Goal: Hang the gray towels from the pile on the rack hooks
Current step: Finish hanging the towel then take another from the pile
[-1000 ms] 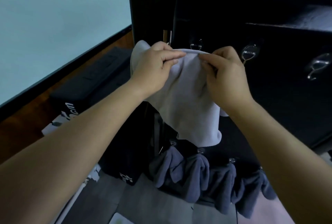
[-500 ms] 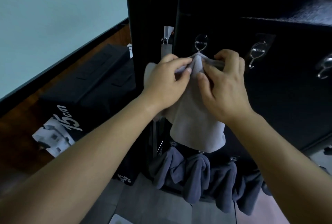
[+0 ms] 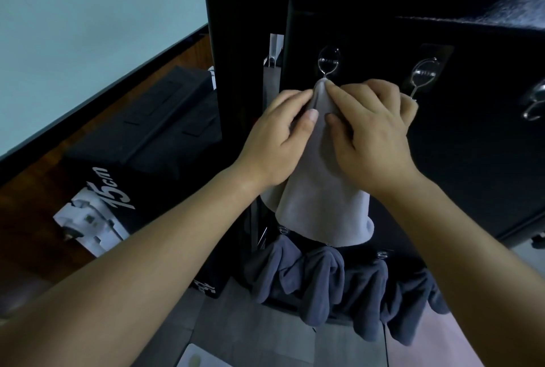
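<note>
Black rack panel [image 3: 477, 166] fills the view from twelve to four o'clock. At centre, the left hand [image 3: 278, 142] and right hand [image 3: 373, 136] each pinch the gathered top of a light gray towel [image 3: 321, 192]. The towel's peak touches the wire hook [image 3: 328, 61] at twelve o'clock. Dark gray towels [image 3: 324, 284] hang at six o'clock, and a second hook [image 3: 424, 75] sits at two.

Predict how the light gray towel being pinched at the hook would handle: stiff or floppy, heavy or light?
Probably floppy: the light gray towel bunches to a peak between the left hand and right hand and drapes in folds. Likely light: fingertip pinches carry it.
</note>
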The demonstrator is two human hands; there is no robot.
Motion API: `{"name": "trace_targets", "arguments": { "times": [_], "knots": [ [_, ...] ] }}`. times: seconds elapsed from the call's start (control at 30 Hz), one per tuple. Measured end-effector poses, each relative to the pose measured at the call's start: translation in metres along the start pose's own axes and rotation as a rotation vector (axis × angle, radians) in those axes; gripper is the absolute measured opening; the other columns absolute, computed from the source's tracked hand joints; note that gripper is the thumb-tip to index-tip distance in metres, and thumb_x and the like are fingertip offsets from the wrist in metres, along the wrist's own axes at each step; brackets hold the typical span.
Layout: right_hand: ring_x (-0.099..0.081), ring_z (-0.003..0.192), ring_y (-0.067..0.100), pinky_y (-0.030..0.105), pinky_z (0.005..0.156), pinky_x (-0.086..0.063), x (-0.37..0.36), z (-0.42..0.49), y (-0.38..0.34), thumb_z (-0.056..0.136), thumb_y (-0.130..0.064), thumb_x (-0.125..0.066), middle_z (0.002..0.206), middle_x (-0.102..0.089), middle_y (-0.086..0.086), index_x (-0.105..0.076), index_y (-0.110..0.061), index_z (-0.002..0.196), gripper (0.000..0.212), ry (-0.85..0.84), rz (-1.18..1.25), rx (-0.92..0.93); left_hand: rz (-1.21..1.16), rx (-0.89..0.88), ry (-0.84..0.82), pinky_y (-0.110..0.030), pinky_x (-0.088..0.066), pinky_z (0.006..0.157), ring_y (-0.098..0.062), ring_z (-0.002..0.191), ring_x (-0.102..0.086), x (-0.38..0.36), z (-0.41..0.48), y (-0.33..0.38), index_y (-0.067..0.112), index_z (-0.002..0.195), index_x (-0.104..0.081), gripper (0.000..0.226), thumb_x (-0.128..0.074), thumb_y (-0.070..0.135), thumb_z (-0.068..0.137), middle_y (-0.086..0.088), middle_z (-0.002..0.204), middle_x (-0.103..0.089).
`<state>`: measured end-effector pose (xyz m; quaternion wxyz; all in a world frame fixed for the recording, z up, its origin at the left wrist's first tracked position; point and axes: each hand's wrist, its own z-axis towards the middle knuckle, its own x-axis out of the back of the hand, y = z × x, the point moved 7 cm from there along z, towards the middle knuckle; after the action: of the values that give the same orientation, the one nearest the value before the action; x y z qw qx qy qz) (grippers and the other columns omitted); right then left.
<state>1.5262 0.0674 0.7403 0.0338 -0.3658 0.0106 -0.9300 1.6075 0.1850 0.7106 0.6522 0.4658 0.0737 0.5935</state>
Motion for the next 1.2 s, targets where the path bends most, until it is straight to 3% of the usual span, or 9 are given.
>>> {"name": "trace_targets", "arguments": {
  "times": [0.1,0.3,0.47,0.6,0.73,0.87,1.0,1.1,1.2],
  "knots": [
    [-0.048,0.122,0.025,0.034,0.094,-0.022,-0.004,0.001,0.003,0.101,-0.028,-0.046,0.128,-0.062,-0.003,-0.052,-0.016,0.144,0.045,-0.041,0.064,-0.006,-0.119,0.02,0.005,-0.029,-0.037,0.116,-0.002,0.137,-0.043,-0.004,-0.001,-0.001,0.013,0.151,-0.041,0.046,-0.042,0.026,0.106,0.003,0.147,-0.048],
    [-0.042,0.125,0.015,0.027,0.097,-0.023,-0.016,-0.006,0.006,0.101,-0.021,-0.05,0.134,-0.059,-0.008,-0.05,-0.016,0.146,0.045,-0.067,0.231,-0.093,-0.349,0.116,0.07,-0.037,-0.041,0.114,-0.009,0.131,-0.053,-0.003,0.001,-0.007,0.004,0.14,-0.055,0.04,-0.039,0.019,0.107,-0.001,0.138,-0.057],
    [-0.046,0.121,0.014,0.024,0.105,-0.038,-0.023,-0.007,0.006,0.101,-0.011,-0.049,0.134,-0.054,-0.005,-0.048,-0.014,0.147,0.045,-0.121,0.461,-0.158,-0.36,0.13,0.079,-0.035,-0.04,0.115,-0.008,0.133,-0.051,-0.006,-0.003,-0.005,0.005,0.142,-0.053,0.04,-0.039,0.02,0.107,0.001,0.14,-0.054],
    [-0.051,0.117,0.003,0.017,0.096,-0.047,-0.022,-0.008,0.003,0.101,-0.01,-0.051,0.13,-0.051,-0.002,-0.049,-0.012,0.144,0.043,-0.128,0.584,-0.192,-0.353,0.123,0.076,-0.031,-0.037,0.116,-0.003,0.136,-0.046,-0.009,-0.006,-0.005,0.009,0.146,-0.047,0.042,-0.04,0.021,0.107,0.003,0.144,-0.05],
    [-0.053,0.108,0.006,0.018,0.088,-0.049,-0.023,-0.01,0.001,0.103,-0.016,-0.049,0.125,-0.049,-0.001,-0.053,-0.012,0.139,0.037,-0.088,0.551,-0.204,-0.406,0.167,0.061,-0.035,-0.037,0.117,-0.005,0.139,-0.044,-0.016,-0.007,-0.008,0.012,0.148,-0.046,0.047,-0.039,0.029,0.105,0.004,0.148,-0.048],
    [-0.052,0.112,0.007,0.018,0.092,-0.047,-0.022,-0.01,0.003,0.104,-0.019,-0.048,0.126,-0.048,-0.003,-0.049,-0.014,0.145,0.042,-0.126,0.541,-0.212,-0.401,0.174,0.053,-0.037,-0.038,0.117,-0.007,0.137,-0.046,-0.012,-0.006,-0.009,0.013,0.146,-0.049,0.047,-0.04,0.031,0.104,0.004,0.145,-0.051],
    [-0.049,0.122,0.015,0.034,0.099,-0.05,-0.017,-0.023,0.011,0.101,-0.026,-0.051,0.132,-0.048,-0.003,-0.047,-0.017,0.146,0.046,-0.169,0.461,-0.191,-0.195,0.21,0.015,-0.032,-0.043,0.111,0.0,0.125,-0.052,-0.001,-0.008,-0.011,0.021,0.14,-0.056,0.04,-0.047,0.032,0.103,0.01,0.133,-0.052],
    [-0.054,0.119,0.02,0.041,0.091,-0.054,-0.008,-0.049,0.022,0.099,-0.029,-0.051,0.131,-0.05,-0.004,-0.054,-0.017,0.138,0.041,-0.117,0.41,-0.24,0.154,0.018,0.15,-0.031,-0.042,0.109,-0.011,0.124,-0.046,0.015,-0.013,0.015,0.018,0.14,-0.054,0.045,-0.055,0.034,0.097,0.002,0.13,-0.046],
    [-0.058,0.114,0.022,0.043,0.087,-0.055,-0.004,-0.082,0.04,0.098,-0.027,-0.055,0.13,-0.052,-0.001,-0.056,-0.015,0.135,0.039,-0.133,0.33,-0.302,0.118,-0.224,0.127,-0.029,-0.048,0.096,-0.015,0.112,-0.055,0.005,-0.017,0.054,0.01,0.127,-0.063,0.035,-0.056,0.024,0.095,-0.005,0.122,-0.054]
  ]
}}
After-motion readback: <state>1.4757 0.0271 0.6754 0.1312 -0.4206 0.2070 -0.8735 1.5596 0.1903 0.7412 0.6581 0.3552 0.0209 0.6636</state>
